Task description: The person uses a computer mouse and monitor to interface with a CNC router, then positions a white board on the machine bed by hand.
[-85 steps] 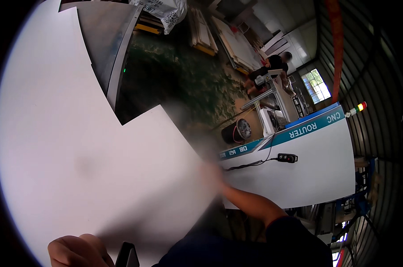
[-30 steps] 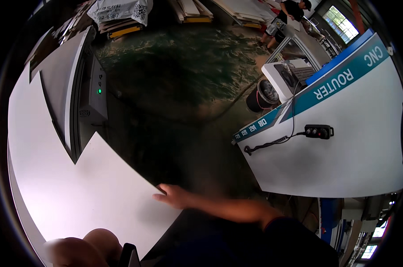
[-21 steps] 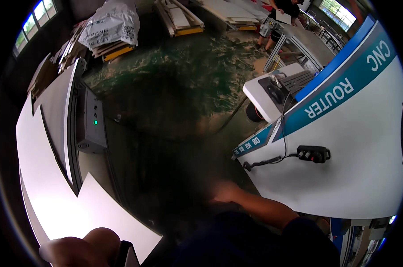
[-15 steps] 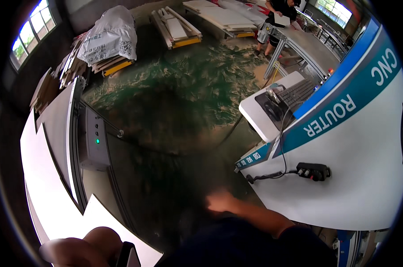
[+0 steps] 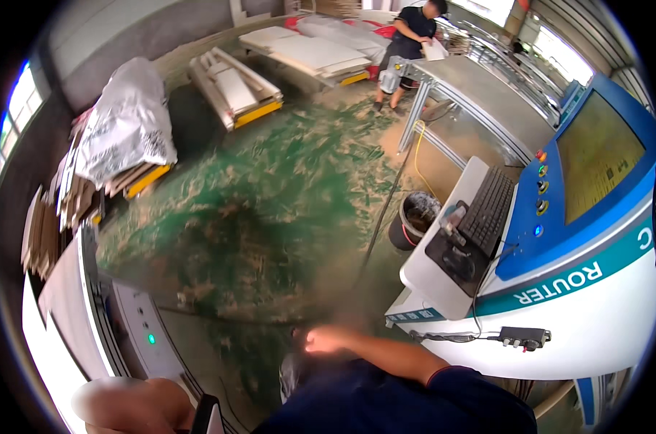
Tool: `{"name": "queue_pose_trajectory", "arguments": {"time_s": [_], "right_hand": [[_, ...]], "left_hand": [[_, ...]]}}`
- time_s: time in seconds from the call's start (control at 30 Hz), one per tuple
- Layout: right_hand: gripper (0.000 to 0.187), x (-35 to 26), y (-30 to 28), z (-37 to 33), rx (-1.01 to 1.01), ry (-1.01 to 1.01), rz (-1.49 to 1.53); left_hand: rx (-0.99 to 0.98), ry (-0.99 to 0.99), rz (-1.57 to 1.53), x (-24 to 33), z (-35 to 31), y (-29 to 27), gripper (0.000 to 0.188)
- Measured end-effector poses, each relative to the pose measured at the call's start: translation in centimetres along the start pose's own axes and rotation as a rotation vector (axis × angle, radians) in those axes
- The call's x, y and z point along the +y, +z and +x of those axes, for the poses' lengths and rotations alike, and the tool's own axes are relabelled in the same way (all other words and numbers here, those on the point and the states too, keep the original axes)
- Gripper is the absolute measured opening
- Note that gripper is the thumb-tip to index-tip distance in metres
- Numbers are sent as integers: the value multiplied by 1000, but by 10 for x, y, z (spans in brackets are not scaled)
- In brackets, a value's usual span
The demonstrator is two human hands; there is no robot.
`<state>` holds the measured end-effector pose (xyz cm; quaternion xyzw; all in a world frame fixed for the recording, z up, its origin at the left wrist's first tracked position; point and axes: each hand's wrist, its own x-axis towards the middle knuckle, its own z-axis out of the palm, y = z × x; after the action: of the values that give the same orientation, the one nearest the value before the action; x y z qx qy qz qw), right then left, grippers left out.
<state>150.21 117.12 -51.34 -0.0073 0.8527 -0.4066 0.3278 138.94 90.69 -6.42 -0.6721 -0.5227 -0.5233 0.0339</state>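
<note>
My right arm in a dark sleeve reaches across my front. My right hand [image 5: 329, 339] is low over the floor, somewhat blurred, with its fingers curled in. A small dark bit shows at its fingertips, too unclear to name. Just below that hand hangs a greyish, shiny piece [image 5: 290, 377], partly hidden by my dark clothing. At the lower left, my left hand [image 5: 129, 405] is a smeared skin-toned shape whose fingers do not show. Beside it stands a black-edged object with a pale face [image 5: 209, 417], cut off by the lower edge.
To the right stands a white and blue machine console [image 5: 443, 286] with keyboard [image 5: 489, 210], screen [image 5: 604, 160] and power strip [image 5: 525, 338]. A bucket [image 5: 416, 219] stands beside it. Cables cross the dusty green floor [image 5: 270, 217]. Board stacks [image 5: 234, 87] lie farther off. A co-worker [image 5: 412, 40] handles a pale sheet.
The view has tilted up and turned right, bringing the console screen and bucket into sight. My right hand has moved left, and its fingers now look more curled.
</note>
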Motion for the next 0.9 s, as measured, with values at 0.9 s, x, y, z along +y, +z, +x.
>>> {"name": "queue_pose_trajectory", "arguments": {"time_s": [0.9], "right_hand": [[33, 326, -247, 136, 643, 644, 444]], "left_hand": [[-455, -709, -289, -405, 314, -135, 48]]}}
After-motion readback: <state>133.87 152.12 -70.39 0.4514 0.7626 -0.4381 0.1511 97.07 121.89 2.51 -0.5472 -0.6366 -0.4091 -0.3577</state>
